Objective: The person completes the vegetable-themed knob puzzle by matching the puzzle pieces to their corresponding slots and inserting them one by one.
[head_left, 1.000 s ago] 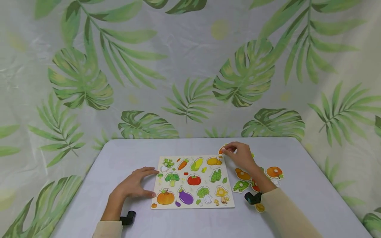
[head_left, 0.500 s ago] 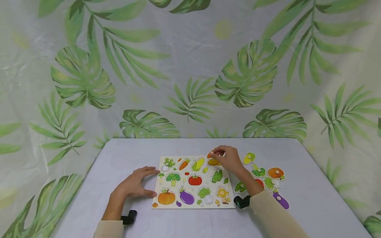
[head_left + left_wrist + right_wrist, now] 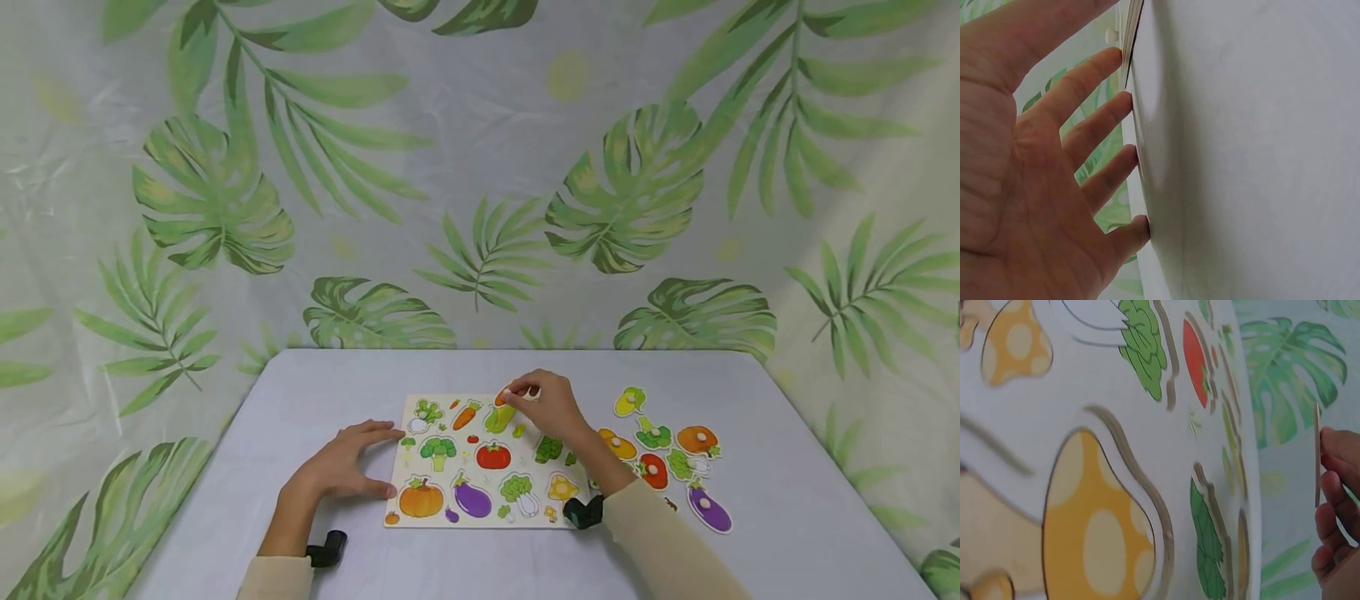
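Note:
My right hand (image 3: 546, 406) pinches a flat orange carrot puzzle piece (image 3: 500, 397) by its knob, over the corn outline at the far side of the vegetable puzzle board (image 3: 525, 454). Seen from the right wrist, the thin piece (image 3: 1317, 456) stands edge-on between thumb and fingers, apart from the board surface. My left hand (image 3: 341, 462) rests at the board's left edge, thumb near the lower corner and fingers spread. In the left wrist view its fingertips (image 3: 1125, 100) meet the tabletop beside the board's edge.
Right of the board lie several loose knobbed pieces: an eggplant (image 3: 708, 508), a pumpkin (image 3: 701, 435), a tomato (image 3: 652, 471), a broccoli (image 3: 651, 435) and a corn (image 3: 628, 402). My right forearm overlaps some of them. A leaf-print cloth (image 3: 480, 167) hangs behind the white table (image 3: 337, 375).
My right hand has carried the carrot piece leftward from beyond the board's far right corner to over the corn outline. The left hand stays at the board's edge.

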The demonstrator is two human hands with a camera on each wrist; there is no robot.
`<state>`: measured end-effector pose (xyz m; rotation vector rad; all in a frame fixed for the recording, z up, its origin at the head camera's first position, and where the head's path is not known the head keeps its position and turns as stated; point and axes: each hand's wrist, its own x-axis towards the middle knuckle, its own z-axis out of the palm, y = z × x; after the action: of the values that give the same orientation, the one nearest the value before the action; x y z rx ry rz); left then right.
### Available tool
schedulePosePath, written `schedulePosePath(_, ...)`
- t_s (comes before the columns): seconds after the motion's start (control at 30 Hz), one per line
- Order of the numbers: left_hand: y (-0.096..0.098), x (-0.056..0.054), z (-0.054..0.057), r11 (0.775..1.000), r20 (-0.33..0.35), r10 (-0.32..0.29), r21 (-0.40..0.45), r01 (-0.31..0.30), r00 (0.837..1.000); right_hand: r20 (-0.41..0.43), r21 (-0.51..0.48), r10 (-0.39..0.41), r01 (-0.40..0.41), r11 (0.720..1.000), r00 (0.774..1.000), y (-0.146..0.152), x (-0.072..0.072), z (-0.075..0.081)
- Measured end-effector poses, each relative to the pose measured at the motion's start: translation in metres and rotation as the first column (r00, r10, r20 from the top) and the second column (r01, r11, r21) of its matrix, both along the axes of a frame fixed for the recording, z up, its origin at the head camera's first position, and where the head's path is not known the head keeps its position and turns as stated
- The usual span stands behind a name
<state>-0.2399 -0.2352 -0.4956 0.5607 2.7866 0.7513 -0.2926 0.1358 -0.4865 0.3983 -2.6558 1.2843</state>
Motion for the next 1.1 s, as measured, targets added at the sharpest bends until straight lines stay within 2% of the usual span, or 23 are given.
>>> schedulePosePath(0.3, -0.001, 0.002, -0.001, 1.000, 0.007, 0.012, -0.009, -0.012, 1.000, 0.023, 0.018, 0.017, -0.018, 1.000, 1.000, -0.025, -0.003, -0.014)
schedulePosePath(0.5, 0.001, 0.000, -0.001, 1.000, 0.011, 0.001, -0.009, -0.001, 1.000, 0.068, 0.018, 0.006, -0.007, 1.000, 0.998, -0.038, -0.003, -0.015)
schedulePosePath(0.7, 0.002, -0.003, 0.001, 1.000, 0.022, 0.005, -0.021, -0.005, 1.000, 0.074, 0.032, 0.016, -0.018, 0.999, 0.997, -0.048, -0.006, -0.017)
schedulePosePath(0.9, 0.001, -0.002, 0.003, 0.999, 0.029, 0.018, -0.028, -0.017, 0.999, 0.085, 0.064, 0.040, -0.045, 0.997, 0.996, -0.059, -0.009, -0.021)
schedulePosePath(1.1, 0.002, -0.001, 0.002, 1.000, 0.026, 0.018, -0.018, -0.017, 1.000, 0.135, 0.065, 0.039, -0.048, 0.997, 0.990, -0.066, -0.010, -0.023)
